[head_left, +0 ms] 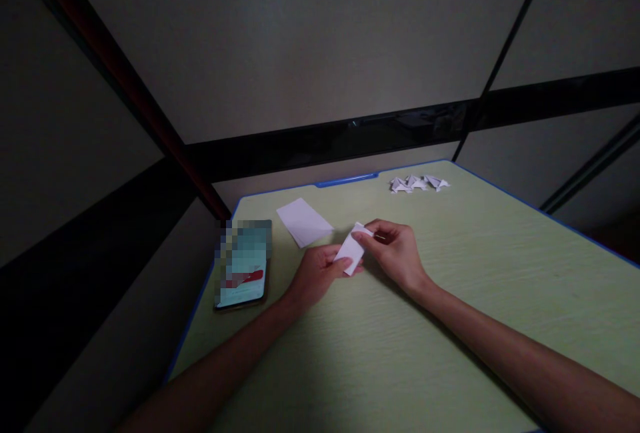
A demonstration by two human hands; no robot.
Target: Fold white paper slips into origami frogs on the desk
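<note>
A small folded piece of white paper (351, 254) is held between both hands, a little above the table and tilted. My left hand (319, 271) is closed on its lower end, the thumb on top and the fingers underneath. My right hand (395, 251) pinches the upper end with its thumb on the face of the paper; some of its fingers are hidden behind. A flat sheet of white paper (304, 222) lies just beyond my left hand. At the far right of the table sit three folded paper figures (416, 183) in a row.
The pale green table (480, 266) has a blue edge and a blue strip (347, 180) at its far side. A phone (245, 266) with its screen lit lies at the left edge. Behind the table stand grey panels (320, 46) with a glossy black band.
</note>
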